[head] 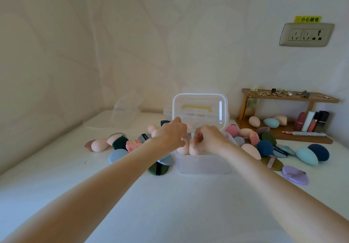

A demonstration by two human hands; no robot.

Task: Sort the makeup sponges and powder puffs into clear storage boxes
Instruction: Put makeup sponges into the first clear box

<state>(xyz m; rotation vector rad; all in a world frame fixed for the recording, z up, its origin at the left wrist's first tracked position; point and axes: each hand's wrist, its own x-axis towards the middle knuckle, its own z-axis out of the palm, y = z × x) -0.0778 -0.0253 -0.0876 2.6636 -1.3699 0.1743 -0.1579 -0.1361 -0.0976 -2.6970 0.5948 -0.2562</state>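
Both hands meet over the clear storage box: the left hand curls its grip round a peach sponge, and the right hand has its grip closed on a second peach sponge just beside the first, both at the box's rim. Behind them the box's lid stands upright. Loose sponges and powder puffs lie scattered on the white surface on either side, among them a teal sponge and a lilac puff.

clear storage box sits lid up on the table — peach sponges inside, coloured puffs scattered around.
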